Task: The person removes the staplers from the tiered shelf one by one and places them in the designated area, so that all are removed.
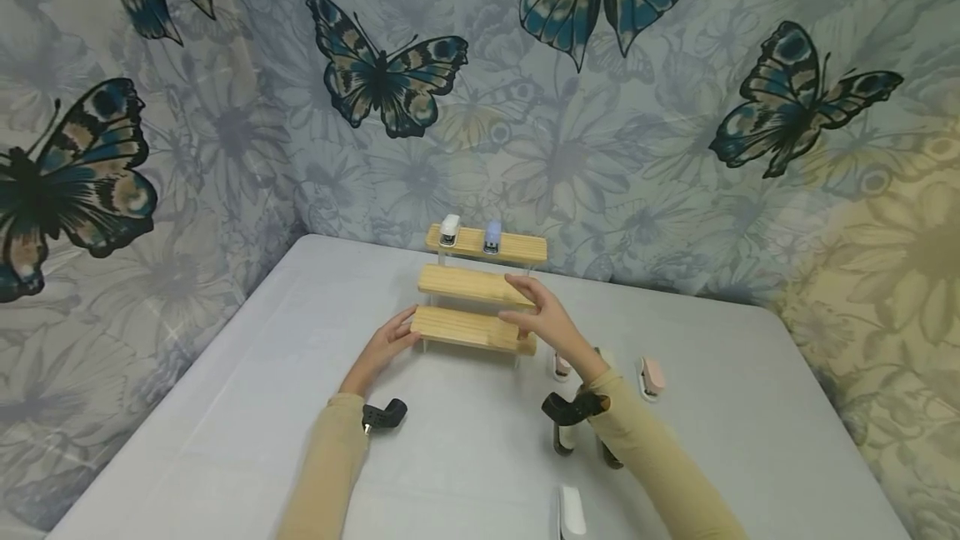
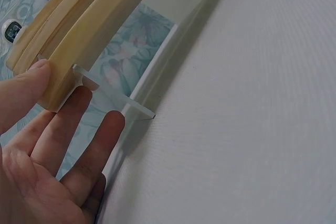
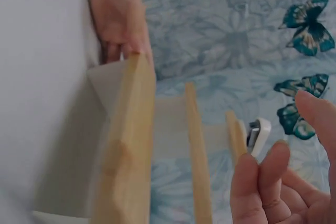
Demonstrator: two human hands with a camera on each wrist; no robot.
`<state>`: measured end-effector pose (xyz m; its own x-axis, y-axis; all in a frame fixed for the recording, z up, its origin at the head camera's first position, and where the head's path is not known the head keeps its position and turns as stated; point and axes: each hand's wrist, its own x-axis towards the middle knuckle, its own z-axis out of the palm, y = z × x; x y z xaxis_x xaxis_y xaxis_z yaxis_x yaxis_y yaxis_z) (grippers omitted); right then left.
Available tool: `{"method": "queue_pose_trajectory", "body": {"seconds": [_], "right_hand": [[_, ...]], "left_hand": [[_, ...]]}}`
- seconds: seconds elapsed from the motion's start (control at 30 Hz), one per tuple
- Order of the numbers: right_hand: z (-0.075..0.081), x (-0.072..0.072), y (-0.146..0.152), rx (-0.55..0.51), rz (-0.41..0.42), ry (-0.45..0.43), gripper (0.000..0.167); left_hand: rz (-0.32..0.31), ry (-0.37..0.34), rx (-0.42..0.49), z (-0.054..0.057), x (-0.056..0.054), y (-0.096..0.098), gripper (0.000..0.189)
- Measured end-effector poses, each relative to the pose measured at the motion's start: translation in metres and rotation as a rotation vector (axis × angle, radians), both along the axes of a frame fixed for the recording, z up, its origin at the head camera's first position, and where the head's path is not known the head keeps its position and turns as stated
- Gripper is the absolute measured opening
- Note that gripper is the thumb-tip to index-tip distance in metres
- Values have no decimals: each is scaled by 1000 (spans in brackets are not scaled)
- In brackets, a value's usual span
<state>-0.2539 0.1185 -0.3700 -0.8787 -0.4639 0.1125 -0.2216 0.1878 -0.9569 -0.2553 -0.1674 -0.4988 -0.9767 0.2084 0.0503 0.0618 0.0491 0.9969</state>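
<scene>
A three-tier wooden display stand (image 1: 465, 328) with clear supports stands toward the back of the table. On its top tier sit a white stapler (image 1: 449, 230) and a blue stapler (image 1: 492, 237); the two lower tiers bear nothing visible. My left hand (image 1: 381, 350) pinches the left end of the lowest board (image 2: 97, 30), thumb on one face and fingers beneath, beside a clear support (image 2: 118, 95). At the stand's right side, my right hand (image 1: 546, 319) hovers over the ends of the lower boards, fingers spread and nothing between them.
Right of the stand lie a pink stapler (image 1: 651, 377) and another pinkish one (image 1: 561, 367) near my right wrist. Two dark-based staplers, one pale-topped (image 1: 564, 438), lie by the right forearm. A white stapler (image 1: 572, 513) is at the front. Butterfly-patterned cloth (image 1: 570, 148) backs the table.
</scene>
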Motion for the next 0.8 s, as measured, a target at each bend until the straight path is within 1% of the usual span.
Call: {"method": "queue_pose_trajectory", "body": {"seconds": [0.13, 0.2, 0.3, 0.4, 0.47, 0.57, 0.67, 0.8], "right_hand": [[-1, -26, -9, -2, -65, -4, 69], [2, -38, -14, -25, -94, -16, 70], [10, -56, -22, -92, -119, -38, 71], [14, -71, -29, -177, -137, -101, 72], [15, -79, -34, -214, -140, -146, 74], [14, -87, -39, -246, -131, -197, 77], [12, -95, -41, -248, -122, -206, 78], [12, -101, -39, -244, -114, -216, 77]], "left_hand": [[14, -3, -13, 0, 2, 0, 64], [17, 0, -17, 0, 4, -1, 64], [16, 1, -31, 1, 5, -4, 64], [17, -8, -39, 2, 5, -7, 66], [20, -7, -35, 2, 4, -10, 66], [16, 12, -19, 1, 2, -12, 66], [9, 28, -11, 1, -1, -9, 65], [-12, 18, -19, -2, -3, -4, 64]]}}
